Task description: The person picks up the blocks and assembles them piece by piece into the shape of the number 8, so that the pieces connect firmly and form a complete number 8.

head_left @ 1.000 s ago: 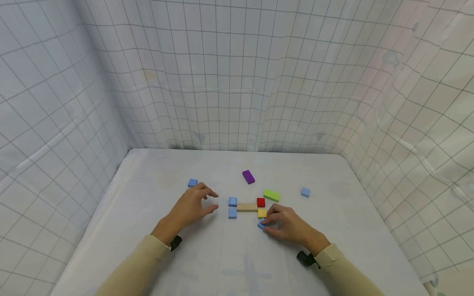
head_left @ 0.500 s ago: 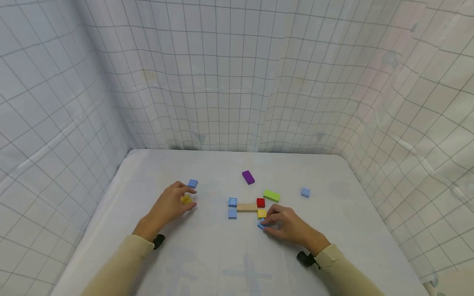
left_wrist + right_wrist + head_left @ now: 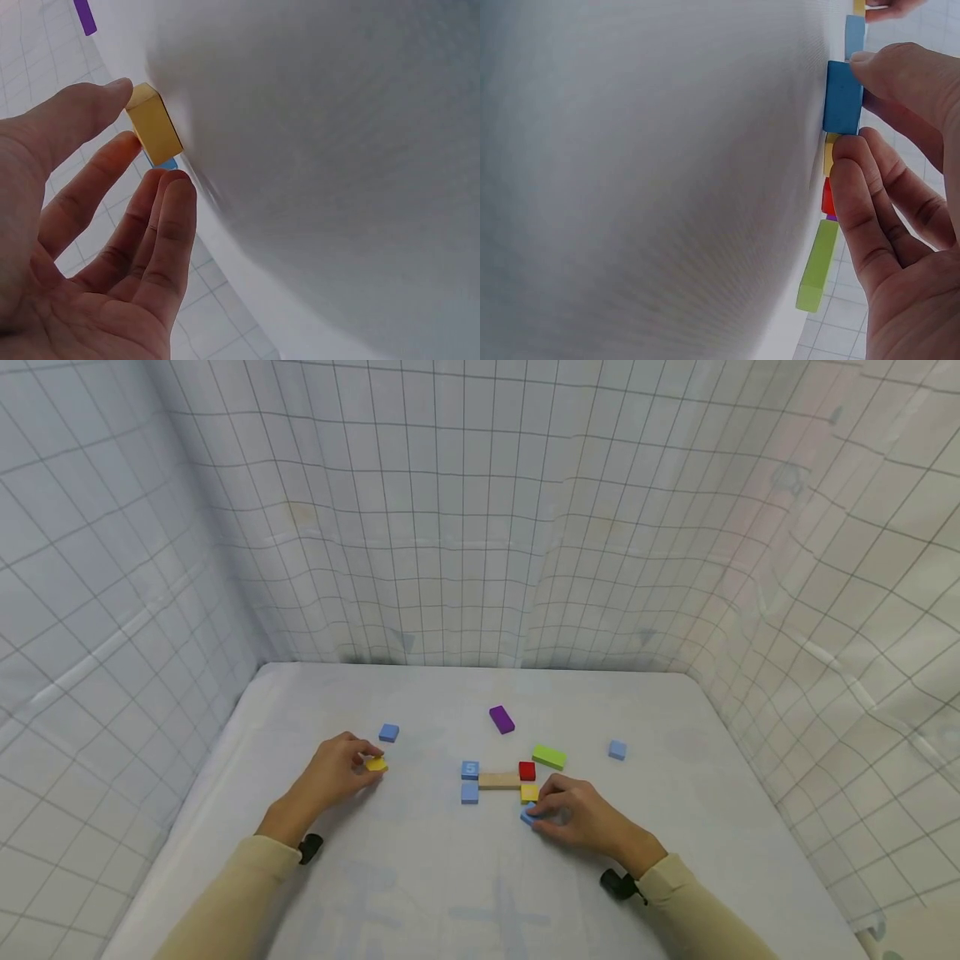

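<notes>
yellow block (image 3: 377, 764), left of centre on the table (image 3: 480, 868): grasped by the left hand (image 3: 333, 777) between thumb and fingertip; whether it touches the cloth beneath cannot be told. the right hand (image 3: 585, 814) pinches a blue block (image 3: 527, 815), set askew just to the near side of a yellow tile (image 3: 528, 794), with thumb and fingertips at opposite edges.

handling (judged): both pieces look small, light and stiff, probably painted wood, and unlikely to break; smooth faces may slip, so opposite side edges offer the surest hold.

edges and room: the yellow tile and a red tile (image 3: 527, 771) stand at the right end of a wooden strip (image 3: 499, 782), a numbered blue tile (image 3: 469, 769) and a plain blue tile (image 3: 469, 793) at its left; all seem loose and easily nudged. bare cloth separates the left hand from this group. a green bar (image 3: 549, 757) bounds its far right; the table's far edge is well apart from both hands.
</notes>
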Demonstrator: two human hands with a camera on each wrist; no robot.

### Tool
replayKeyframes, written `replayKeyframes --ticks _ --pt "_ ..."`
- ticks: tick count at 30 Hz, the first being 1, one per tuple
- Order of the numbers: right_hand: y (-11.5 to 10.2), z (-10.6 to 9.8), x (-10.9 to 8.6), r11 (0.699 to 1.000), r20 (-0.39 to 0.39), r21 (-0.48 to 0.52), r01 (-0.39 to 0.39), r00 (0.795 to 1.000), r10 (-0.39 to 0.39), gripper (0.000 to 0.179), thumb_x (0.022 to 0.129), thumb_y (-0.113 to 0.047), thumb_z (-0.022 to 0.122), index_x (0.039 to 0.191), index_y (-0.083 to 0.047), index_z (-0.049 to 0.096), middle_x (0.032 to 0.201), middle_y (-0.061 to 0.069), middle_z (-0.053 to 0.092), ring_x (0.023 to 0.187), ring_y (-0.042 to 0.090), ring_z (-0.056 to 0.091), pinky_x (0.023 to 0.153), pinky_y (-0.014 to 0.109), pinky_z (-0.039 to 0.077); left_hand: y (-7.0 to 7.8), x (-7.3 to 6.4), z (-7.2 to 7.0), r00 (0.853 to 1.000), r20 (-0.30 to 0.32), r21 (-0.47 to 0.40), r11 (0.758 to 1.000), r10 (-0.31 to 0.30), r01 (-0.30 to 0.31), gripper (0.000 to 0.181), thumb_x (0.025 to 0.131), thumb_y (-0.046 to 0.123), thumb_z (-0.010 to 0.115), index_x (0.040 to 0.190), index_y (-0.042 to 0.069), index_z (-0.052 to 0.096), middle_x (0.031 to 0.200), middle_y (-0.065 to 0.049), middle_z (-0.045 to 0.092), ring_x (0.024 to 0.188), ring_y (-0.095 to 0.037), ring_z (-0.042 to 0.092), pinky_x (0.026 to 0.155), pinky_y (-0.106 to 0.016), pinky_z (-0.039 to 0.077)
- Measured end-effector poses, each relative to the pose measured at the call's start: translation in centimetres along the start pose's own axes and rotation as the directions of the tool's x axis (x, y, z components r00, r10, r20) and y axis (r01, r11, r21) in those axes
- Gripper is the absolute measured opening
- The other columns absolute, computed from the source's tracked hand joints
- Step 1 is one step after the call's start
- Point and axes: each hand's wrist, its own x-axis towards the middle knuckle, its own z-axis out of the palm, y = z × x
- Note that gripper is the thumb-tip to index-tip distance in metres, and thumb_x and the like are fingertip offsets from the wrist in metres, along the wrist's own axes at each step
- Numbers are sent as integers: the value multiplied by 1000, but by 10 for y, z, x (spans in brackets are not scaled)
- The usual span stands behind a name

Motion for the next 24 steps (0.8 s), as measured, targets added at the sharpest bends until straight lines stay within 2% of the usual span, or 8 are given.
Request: replayKeyframes --ticks 5,9,18,24 --pt "0 0 0 1000 -3 6 5 1000 -5 19 95 -13 99 114 -14 94 114 -3 75 102 5 69 91 23 67 -1 0 -1 1000 -3 -23 1000 18 -18 28 94 9 97 119 2 86 110 -16 76 98 -29 77 89 -49 68" --pt "0 0 0 1000 -6 2 6 1000 -6 19 95 -12 99 114 -14 94 113 -3 75 102 6 69 91 23 66 -1 0 -1 999 -6 -38 999 39 -39 28 93 6 97 118 0 86 108 -16 78 95 -27 78 87 -47 69" --pt "-1 1 1 1000 9 -5 -12 1000 12 17 96 -14 98 113 -16 94 113 -3 76 103 4 69 92 23 66 0 -3 2 1000 29 -67 998 5 -3 26 95 8 97 118 1 86 109 -13 82 95 -24 77 85 -38 67" --pt "-1 1 2 1000 4 -13 14 1000 -14 16 97 -12 98 112 -14 94 113 -1 76 102 7 70 91 24 67 1 -5 4 999 34 -89 996 22 -18 27 94 10 98 116 1 86 107 -12 82 95 -24 78 84 -38 68"
